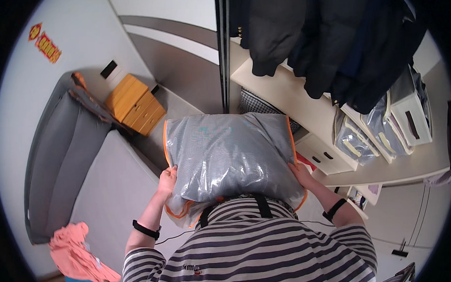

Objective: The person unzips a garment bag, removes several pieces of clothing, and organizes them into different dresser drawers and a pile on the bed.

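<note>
A large, stuffed storage bag of clear plastic with orange edging is held up against my body. Something grey and soft fills it, and its lower edge sags near my waist. My left hand grips the bag's left edge, thumb on the front. On the opposite edge, my right hand has hold of the side seam. The fingers behind the bag are hidden on both sides.
To the left stands a bed with a grey mattress and padded headboard; a wooden nightstand is beyond. Pink clothing lies at lower left. On the right, dark jackets hang above wardrobe shelves holding clear storage bags and a white fabric box.
</note>
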`<state>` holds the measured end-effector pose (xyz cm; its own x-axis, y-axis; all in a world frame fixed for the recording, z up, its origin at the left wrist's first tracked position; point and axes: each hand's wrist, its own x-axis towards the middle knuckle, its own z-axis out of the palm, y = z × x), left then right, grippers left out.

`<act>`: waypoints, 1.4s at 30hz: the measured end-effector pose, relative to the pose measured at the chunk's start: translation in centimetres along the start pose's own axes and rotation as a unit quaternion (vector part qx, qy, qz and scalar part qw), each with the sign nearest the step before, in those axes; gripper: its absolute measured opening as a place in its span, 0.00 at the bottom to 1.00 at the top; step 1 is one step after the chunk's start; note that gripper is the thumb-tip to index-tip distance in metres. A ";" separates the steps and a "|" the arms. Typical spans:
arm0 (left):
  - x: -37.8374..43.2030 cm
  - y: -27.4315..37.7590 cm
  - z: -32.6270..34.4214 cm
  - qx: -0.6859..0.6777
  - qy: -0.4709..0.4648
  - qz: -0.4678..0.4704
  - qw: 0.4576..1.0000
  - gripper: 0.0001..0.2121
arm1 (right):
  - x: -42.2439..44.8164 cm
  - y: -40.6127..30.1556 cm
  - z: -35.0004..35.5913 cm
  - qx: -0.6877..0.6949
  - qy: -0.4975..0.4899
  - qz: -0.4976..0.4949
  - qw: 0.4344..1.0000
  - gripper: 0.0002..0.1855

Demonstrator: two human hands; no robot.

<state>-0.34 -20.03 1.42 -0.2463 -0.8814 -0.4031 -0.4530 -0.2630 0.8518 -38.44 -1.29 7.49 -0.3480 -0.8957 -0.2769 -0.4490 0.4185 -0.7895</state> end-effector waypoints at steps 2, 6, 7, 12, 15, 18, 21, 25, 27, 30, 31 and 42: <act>1.8 0.4 -0.4 0.006 -0.043 0.030 0.999 0.15 | -1.4 -0.7 0.1 0.012 0.009 0.075 0.997 0.17; 5.0 2.5 -0.6 0.047 -0.091 0.075 0.992 0.16 | -3.8 -1.9 -0.2 0.089 0.045 0.124 0.987 0.18; 5.4 3.6 0.2 0.065 -0.100 0.078 0.990 0.16 | -4.4 -1.1 -0.4 0.092 0.060 0.126 0.986 0.18; 6.9 8.4 3.3 0.099 -0.118 0.117 0.981 0.16 | -5.8 2.2 -0.1 0.178 0.132 0.130 0.966 0.15; 7.8 10.3 4.3 0.078 -0.127 0.141 0.979 0.16 | -6.7 1.7 0.3 0.250 0.160 0.126 0.946 0.13; 8.6 12.2 5.9 0.057 -0.149 0.192 0.968 0.15 | -7.2 3.0 0.0 0.247 0.217 0.079 0.941 0.11; 9.5 14.1 6.7 0.006 -0.181 0.191 0.965 0.14 | -7.1 3.5 -1.1 0.259 0.240 0.060 0.934 0.11; 9.9 16.1 8.1 -0.004 -0.193 0.200 0.961 0.14 | -6.8 2.4 -2.6 0.247 0.250 0.055 0.935 0.11; 11.7 15.7 8.6 0.037 -0.181 0.212 0.960 0.14 | -5.8 3.9 -2.8 0.235 0.249 0.042 0.939 0.12; 13.6 16.0 9.9 0.048 -0.180 0.249 0.950 0.14 | -4.3 4.4 -3.4 0.218 0.254 0.029 0.942 0.12; 14.0 16.0 9.9 0.045 -0.185 0.245 0.951 0.14 | -4.0 4.6 -3.6 0.214 0.254 0.031 0.943 0.12; 18.7 18.4 11.3 0.045 -0.201 0.273 0.940 0.14 | -0.5 5.4 -5.1 0.226 0.264 0.040 0.937 0.14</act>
<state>-22.92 -36.92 5.78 -0.7579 -0.6520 -0.0241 -0.2322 0.2351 0.9438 -44.84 2.18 6.15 -0.7777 -0.6151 -0.1296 -0.0516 0.2681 -0.9620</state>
